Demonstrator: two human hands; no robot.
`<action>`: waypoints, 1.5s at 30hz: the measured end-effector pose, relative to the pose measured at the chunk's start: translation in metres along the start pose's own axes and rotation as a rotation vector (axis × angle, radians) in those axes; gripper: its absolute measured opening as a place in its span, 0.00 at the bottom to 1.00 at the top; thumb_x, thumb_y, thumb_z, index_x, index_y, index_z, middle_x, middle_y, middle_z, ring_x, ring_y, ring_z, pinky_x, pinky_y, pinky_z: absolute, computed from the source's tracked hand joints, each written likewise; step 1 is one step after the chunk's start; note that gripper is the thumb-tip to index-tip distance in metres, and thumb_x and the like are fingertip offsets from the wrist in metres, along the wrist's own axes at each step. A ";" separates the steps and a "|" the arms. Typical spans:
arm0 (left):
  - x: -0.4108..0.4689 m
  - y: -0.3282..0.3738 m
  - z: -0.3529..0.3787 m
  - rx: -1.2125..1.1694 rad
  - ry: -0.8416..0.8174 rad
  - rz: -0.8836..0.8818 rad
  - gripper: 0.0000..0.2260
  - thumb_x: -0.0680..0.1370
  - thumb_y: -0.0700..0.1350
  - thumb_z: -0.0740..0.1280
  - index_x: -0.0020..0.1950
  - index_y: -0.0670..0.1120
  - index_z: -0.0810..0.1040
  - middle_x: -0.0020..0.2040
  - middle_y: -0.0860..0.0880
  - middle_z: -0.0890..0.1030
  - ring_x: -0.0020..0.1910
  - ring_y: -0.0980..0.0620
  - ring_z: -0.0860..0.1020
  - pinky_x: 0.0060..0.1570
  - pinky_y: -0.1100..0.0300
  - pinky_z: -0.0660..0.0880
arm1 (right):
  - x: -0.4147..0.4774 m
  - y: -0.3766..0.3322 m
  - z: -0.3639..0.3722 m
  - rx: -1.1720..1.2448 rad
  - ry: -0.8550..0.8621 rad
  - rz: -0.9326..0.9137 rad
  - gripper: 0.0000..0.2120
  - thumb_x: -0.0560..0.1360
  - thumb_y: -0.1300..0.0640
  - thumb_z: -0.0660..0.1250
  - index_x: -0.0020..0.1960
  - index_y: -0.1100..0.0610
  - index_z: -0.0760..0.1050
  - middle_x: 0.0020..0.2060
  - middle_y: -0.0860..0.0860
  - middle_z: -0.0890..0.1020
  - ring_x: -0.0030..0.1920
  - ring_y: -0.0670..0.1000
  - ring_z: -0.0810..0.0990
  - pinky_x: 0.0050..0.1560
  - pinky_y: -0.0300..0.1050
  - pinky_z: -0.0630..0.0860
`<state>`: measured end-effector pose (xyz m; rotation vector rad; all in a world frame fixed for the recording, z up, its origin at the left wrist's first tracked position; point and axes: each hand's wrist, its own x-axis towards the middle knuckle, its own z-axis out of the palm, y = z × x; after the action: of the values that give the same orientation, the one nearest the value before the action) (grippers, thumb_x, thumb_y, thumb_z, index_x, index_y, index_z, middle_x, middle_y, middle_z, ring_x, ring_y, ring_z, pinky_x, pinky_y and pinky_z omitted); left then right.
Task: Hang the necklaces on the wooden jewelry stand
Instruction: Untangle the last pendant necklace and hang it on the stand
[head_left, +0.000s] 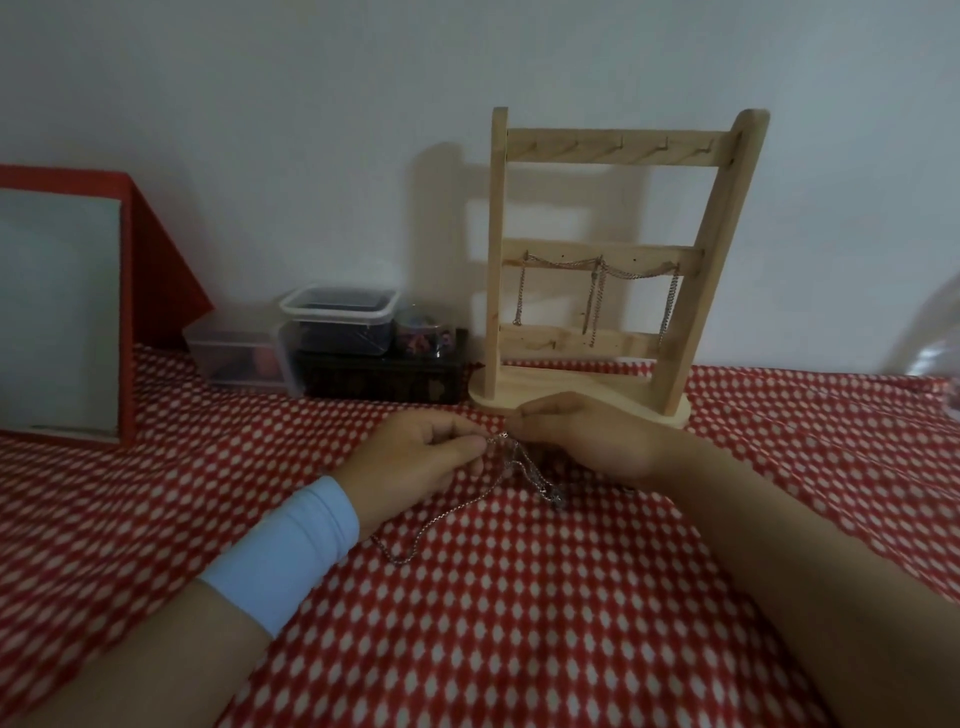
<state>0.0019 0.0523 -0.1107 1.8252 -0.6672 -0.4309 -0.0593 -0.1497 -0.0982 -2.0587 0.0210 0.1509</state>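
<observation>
A wooden jewelry stand (613, 156) stands on the red dotted cloth by the wall, right of centre. Silver chains (597, 291) hang from pegs on its middle bar. In front of its base, my left hand (415, 467) and my right hand (587, 441) pinch the two ends of a thin silver necklace (441, 514) between their fingertips, close together. The rest of that necklace trails down onto the cloth below my left wrist, which wears a light blue band. A second tangle of chain (550, 491) lies under my right hand.
Clear plastic boxes (337, 322) and a dark box (384, 374) sit left of the stand against the wall. A red-framed board (67, 312) leans at the far left. A clear plastic bag (935, 332) shows at the right edge.
</observation>
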 end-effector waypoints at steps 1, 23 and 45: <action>0.000 0.000 0.001 0.007 0.006 0.001 0.07 0.80 0.42 0.66 0.46 0.46 0.83 0.32 0.54 0.81 0.23 0.64 0.72 0.25 0.73 0.66 | 0.000 -0.001 0.001 0.000 0.012 -0.016 0.17 0.82 0.48 0.65 0.40 0.57 0.79 0.36 0.51 0.79 0.40 0.51 0.76 0.50 0.49 0.72; 0.004 0.009 -0.008 0.138 0.128 0.139 0.10 0.81 0.45 0.63 0.42 0.47 0.80 0.30 0.54 0.78 0.30 0.61 0.76 0.36 0.69 0.72 | -0.007 -0.013 0.004 -0.321 0.242 -0.168 0.08 0.81 0.57 0.67 0.45 0.50 0.83 0.37 0.42 0.85 0.37 0.38 0.82 0.40 0.31 0.76; -0.006 0.021 0.021 -0.169 -0.159 -0.159 0.12 0.85 0.48 0.53 0.55 0.45 0.73 0.45 0.43 0.86 0.32 0.47 0.79 0.34 0.58 0.72 | 0.001 -0.001 -0.006 0.286 0.220 0.057 0.23 0.83 0.40 0.57 0.67 0.55 0.76 0.58 0.53 0.84 0.56 0.55 0.81 0.55 0.52 0.78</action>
<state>-0.0202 0.0356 -0.0979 1.7011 -0.5768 -0.7223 -0.0577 -0.1545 -0.0944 -1.7803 0.2249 -0.0431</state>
